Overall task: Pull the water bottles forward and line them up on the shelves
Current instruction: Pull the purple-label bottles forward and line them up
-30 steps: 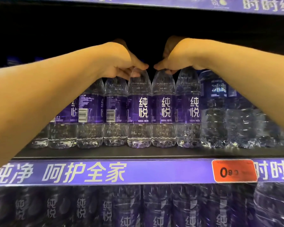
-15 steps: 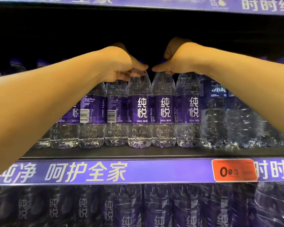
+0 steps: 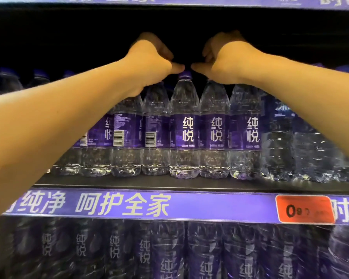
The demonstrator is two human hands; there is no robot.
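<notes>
left hand [image 3: 149, 63]: reaching over the front row, fingers curled down behind the bottle tops; can't tell what it's gripping
purple-label water bottles [image 3: 184, 125]: upright, side by side along the shelf [image 3: 129, 183] front edge (a few barcode-out)
right hand [image 3: 228, 61]: same deal, curled, contents hidden
price tag [image 3: 304, 209]: orange, on the shelf strip

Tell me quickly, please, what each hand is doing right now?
Left hand: fingers curled over the bottle tops behind the front row; what it grips cannot be told.
Right hand: the same, fingers hidden.
</notes>
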